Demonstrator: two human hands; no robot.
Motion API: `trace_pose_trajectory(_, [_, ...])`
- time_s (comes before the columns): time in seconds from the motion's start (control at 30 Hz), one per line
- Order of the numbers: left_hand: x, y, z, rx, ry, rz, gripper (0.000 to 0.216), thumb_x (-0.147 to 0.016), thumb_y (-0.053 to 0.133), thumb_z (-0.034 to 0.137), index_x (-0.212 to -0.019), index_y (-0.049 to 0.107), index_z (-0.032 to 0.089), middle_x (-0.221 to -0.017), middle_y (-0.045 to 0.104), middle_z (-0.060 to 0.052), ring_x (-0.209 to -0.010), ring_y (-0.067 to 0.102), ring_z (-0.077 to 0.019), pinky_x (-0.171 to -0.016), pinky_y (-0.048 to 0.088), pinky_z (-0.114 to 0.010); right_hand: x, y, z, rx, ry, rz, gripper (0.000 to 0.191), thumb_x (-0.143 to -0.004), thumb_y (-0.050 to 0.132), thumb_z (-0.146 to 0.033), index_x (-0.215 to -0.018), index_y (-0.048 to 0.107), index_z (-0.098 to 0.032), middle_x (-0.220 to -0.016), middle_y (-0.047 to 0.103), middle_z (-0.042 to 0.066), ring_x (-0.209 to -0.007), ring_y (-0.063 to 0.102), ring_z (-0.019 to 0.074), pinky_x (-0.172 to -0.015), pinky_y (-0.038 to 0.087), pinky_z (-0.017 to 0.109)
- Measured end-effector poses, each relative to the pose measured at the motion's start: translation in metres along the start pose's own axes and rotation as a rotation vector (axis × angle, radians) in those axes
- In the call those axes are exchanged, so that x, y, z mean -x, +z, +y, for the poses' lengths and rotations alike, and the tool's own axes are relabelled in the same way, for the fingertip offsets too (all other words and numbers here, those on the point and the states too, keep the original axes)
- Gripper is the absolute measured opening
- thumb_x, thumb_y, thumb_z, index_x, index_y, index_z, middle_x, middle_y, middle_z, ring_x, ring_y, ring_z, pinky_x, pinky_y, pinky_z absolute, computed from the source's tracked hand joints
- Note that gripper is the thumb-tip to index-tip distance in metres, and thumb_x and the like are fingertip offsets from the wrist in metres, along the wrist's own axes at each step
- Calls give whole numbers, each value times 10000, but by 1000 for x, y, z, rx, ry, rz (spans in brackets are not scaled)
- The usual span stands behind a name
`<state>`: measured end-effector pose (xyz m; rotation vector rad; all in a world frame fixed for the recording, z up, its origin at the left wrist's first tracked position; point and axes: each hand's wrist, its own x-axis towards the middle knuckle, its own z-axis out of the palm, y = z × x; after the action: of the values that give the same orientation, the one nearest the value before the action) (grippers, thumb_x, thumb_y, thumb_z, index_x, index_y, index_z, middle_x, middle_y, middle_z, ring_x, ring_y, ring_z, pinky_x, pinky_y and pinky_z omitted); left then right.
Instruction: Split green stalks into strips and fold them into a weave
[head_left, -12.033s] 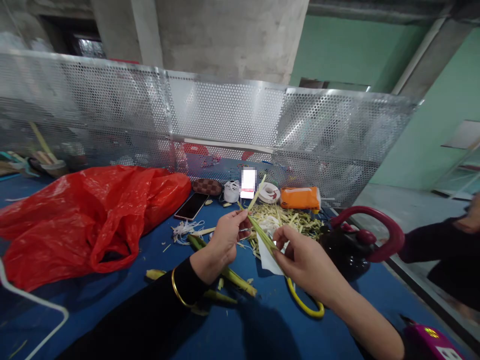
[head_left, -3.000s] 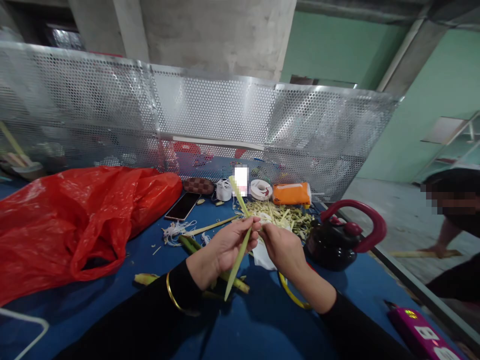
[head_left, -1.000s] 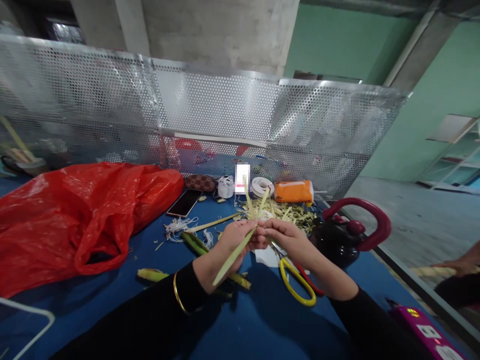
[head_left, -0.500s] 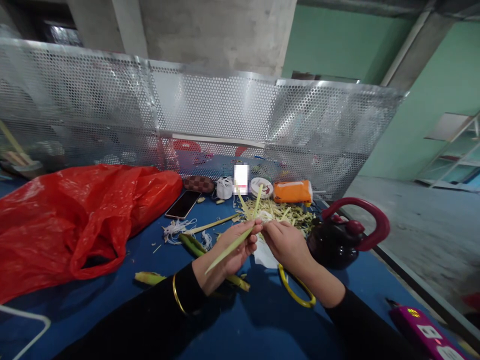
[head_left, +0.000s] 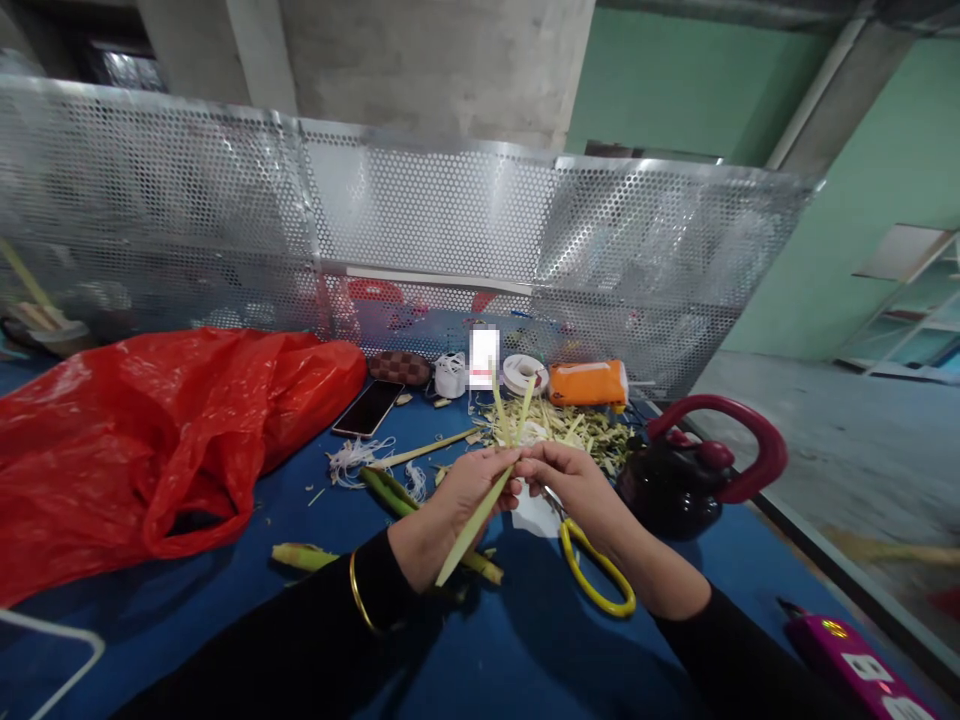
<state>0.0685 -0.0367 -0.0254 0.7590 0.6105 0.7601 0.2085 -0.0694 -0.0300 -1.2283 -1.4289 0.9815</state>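
Pale green leaf strips [head_left: 474, 525] fan out from my left hand [head_left: 454, 495], one lying down across the palm and two narrow ends rising above the fingers. My left hand is closed on them, pinching where they meet. At that same spot the thumb and fingers of my right hand [head_left: 577, 492] are pinched together on the strips; its fingertips partly hide the join. Beneath my right hand lie scissors [head_left: 627, 602] with yellow handles, their blades mostly covered. White paper [head_left: 536, 515] rests under the hands, and a heap of leaf scraps [head_left: 600, 432] is behind them.
A dark kettle [head_left: 667, 490] with a maroon handle stands at right, a purple device [head_left: 855, 660] nearer. Red plastic bag [head_left: 187, 430] fills the left. A phone [head_left: 369, 410], white string [head_left: 360, 462], tape roll [head_left: 514, 375] and orange packet [head_left: 589, 383] sit before the perforated metal screen [head_left: 427, 210].
My right hand has turned and shifted slightly, uncovering more of the scissors. The leaf strips have swung, the long one now pointing more steeply down toward me.
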Motion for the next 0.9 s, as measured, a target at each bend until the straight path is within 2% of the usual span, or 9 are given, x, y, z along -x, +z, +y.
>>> trace_pose_trajectory(0.1, [0,0,-2,25,-17,-13,119,-763,684,213,-789,660,99,-615,578,12,-459,479,-27,-446,345,-151,2,-1,4,60,-30,57,202,-777,622,-338,-665,598,-173,-570,536,-31,-538,493,116,-545,387,246])
trace_pose_trajectory(0.3, [-1,-2,-4,77,-23,-11,118,-801,658,217,-854,653,111,-653,604,5,-478,508,-31,-470,384,-142,4,1,7,315,-142,135,252,-853,534,-326,-640,544,-193,-547,520,-26,-525,486,130,-525,364,247])
trace_pose_trajectory(0.5, [-7,-8,-7,116,-35,20,63,-811,627,153,-851,635,105,-647,612,0,-466,529,-42,-462,419,-147,4,0,2,381,-197,85,149,-861,543,-268,-747,602,-192,-640,599,-6,-585,539,141,-554,394,238])
trace_pose_trajectory(0.6, [-9,-10,-9,127,-27,18,82,-808,639,159,-871,629,106,-670,631,-12,-460,531,-44,-444,416,-146,6,-2,2,565,-282,163,189,-882,520,-245,-708,578,-197,-640,593,7,-605,540,155,-567,388,245])
trace_pose_trajectory(0.73, [-9,-10,-6,163,-3,29,47,-818,624,137,-842,628,97,-641,620,-8,-453,527,-44,-441,421,-143,9,-1,2,782,-415,191,178,-925,464,-234,-845,620,-209,-806,646,50,-760,597,189,-671,413,265])
trace_pose_trajectory(0.8, [-9,-9,-3,185,4,28,40,-829,603,118,-839,630,90,-639,617,-10,-468,539,-47,-457,436,-144,9,-1,2,827,-413,175,159,-928,472,-231,-894,628,-218,-834,656,47,-773,605,190,-673,413,261])
trace_pose_trajectory(0.9, [-6,-7,0,186,-14,45,45,-835,594,113,-848,632,93,-645,619,-14,-475,549,-54,-457,444,-149,9,-2,1,886,-398,215,188,-928,483,-245,-815,629,-214,-773,641,37,-709,589,180,-631,395,255])
